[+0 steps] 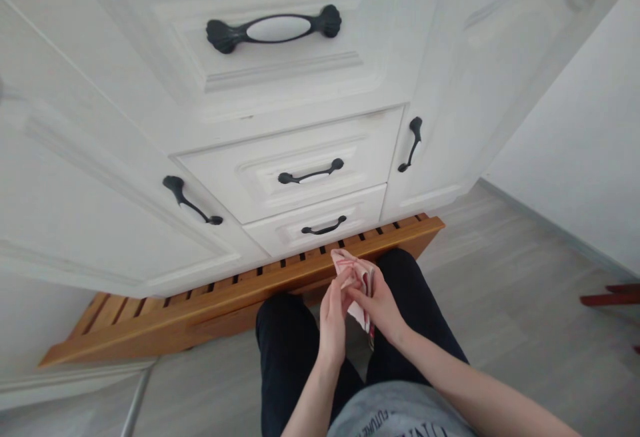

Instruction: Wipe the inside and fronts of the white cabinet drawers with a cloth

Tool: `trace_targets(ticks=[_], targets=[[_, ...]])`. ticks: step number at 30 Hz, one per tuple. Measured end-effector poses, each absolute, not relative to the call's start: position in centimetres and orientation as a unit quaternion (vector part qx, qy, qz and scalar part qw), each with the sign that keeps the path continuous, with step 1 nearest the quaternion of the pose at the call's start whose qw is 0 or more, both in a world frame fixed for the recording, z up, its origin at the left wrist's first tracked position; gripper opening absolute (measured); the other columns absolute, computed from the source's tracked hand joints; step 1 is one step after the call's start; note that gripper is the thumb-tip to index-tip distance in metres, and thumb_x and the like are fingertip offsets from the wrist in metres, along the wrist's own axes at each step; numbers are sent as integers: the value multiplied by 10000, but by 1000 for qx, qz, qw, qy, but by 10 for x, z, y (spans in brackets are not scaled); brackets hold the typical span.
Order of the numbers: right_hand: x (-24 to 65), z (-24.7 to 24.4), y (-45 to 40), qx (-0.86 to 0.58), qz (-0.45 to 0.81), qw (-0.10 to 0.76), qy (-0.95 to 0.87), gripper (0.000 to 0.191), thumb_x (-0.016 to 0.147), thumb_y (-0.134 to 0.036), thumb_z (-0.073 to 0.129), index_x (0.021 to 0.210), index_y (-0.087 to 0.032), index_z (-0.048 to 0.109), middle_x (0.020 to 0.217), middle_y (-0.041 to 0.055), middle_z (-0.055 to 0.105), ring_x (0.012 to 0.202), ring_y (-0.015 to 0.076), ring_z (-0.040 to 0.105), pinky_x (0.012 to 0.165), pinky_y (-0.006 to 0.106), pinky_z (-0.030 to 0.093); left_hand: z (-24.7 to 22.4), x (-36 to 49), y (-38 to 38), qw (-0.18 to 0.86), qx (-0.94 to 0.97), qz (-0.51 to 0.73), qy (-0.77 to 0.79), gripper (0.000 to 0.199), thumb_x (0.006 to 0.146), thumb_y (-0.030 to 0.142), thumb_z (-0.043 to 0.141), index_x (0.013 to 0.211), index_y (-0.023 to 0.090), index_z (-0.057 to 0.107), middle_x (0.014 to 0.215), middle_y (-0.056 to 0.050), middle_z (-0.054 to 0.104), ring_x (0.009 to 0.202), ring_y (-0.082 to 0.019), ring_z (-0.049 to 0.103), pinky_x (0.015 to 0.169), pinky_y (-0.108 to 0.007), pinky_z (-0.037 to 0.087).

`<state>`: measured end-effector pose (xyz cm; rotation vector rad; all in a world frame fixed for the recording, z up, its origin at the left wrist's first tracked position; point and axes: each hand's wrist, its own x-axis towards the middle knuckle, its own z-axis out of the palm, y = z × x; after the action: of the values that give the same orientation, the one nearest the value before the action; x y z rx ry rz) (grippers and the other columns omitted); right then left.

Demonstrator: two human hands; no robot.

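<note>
A small folded cloth, pale pink with red and darker patches along its layered edge, is held in front of my knees. My left hand has its fingers closed on the cloth's left side. From the right, my right hand grips the same cloth, thumb across the front and fingers behind it. The fingertips of both hands meet over the middle of the cloth, so part of it is hidden. One corner sticks up above the fingers, and the lower end hangs between my legs.
A white cabinet with drawers and dark handles stands ahead. Below it runs a slatted wooden bench, its front edge close to my knees. Reddish wooden legs stand on the grey floor at right, near a white wall.
</note>
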<state>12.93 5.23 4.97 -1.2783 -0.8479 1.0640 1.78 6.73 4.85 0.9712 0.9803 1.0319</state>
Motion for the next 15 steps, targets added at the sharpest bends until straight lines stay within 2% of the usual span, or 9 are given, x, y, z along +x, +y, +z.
trace_targets(ticks=[1, 3, 5, 6, 8, 10, 12, 15], targets=[[134, 52, 54, -543, 475, 594, -356, 534, 749, -369, 810, 1222, -210, 619, 1310, 91, 659, 1251, 267, 579, 1146, 447, 372, 46, 13, 69, 663, 411, 460, 425, 540, 976, 590, 410, 1281, 208, 638, 1389, -134, 622, 1219, -265, 638, 1084, -460, 483], [145, 57, 57, -510, 532, 597, -317, 396, 821, -393, 740, 1156, -196, 663, 1253, 95, 696, 1190, 266, 623, 1114, 454, 409, 39, 2, 73, 598, 422, 485, 479, 532, 911, 590, 568, 1295, 225, 616, 1414, -135, 594, 1270, -279, 603, 1110, -471, 460], [156, 66, 60, -475, 591, 595, -268, 344, 824, -377, 737, 1106, -187, 684, 1190, 88, 725, 1123, 253, 659, 1078, 436, 444, 33, -9, 78, 531, 430, 497, 535, 624, 804, 549, 736, 1331, 254, 577, 1472, -127, 540, 1363, -290, 523, 1142, -466, 426], [162, 71, 61, -461, 618, 589, -242, 336, 800, -354, 761, 1080, -184, 689, 1144, 80, 740, 1078, 244, 676, 1055, 426, 462, 30, -13, 80, 538, 429, 488, 536, 678, 771, 533, 776, 1353, 262, 558, 1496, -122, 519, 1397, -291, 487, 1160, -462, 404], [175, 82, 64, -441, 675, 561, -189, 339, 747, -301, 802, 1045, -184, 690, 1055, 63, 759, 995, 234, 700, 1015, 420, 490, 30, -20, 80, 628, 424, 438, 483, 686, 766, 530, 787, 1350, 241, 573, 1474, -125, 552, 1396, -295, 488, 1178, -450, 378], [186, 89, 65, -414, 716, 542, -146, 374, 739, -285, 806, 1080, -190, 685, 1043, 61, 762, 984, 239, 709, 1012, 434, 496, 35, -22, 77, 733, 397, 374, 407, 622, 770, 529, 787, 1277, 201, 636, 1355, -135, 649, 1308, -303, 568, 1148, -441, 407], [193, 87, 61, -375, 749, 531, -126, 446, 784, -391, 773, 1164, -183, 669, 1118, 90, 751, 1073, 265, 693, 1045, 460, 477, 43, -18, 71, 790, 345, 341, 374, 594, 747, 507, 811, 1224, 187, 661, 1245, -135, 705, 1185, -301, 643, 1068, -430, 468], [193, 65, 44, -317, 791, 509, -124, 687, 840, -686, 604, 1272, -152, 635, 1238, 144, 709, 1238, 306, 621, 1099, 497, 429, 51, -5, 62, 804, 301, 336, 387, 568, 782, 498, 768, 1234, 180, 632, 1203, -124, 712, 1082, -267, 674, 971, -385, 503]])
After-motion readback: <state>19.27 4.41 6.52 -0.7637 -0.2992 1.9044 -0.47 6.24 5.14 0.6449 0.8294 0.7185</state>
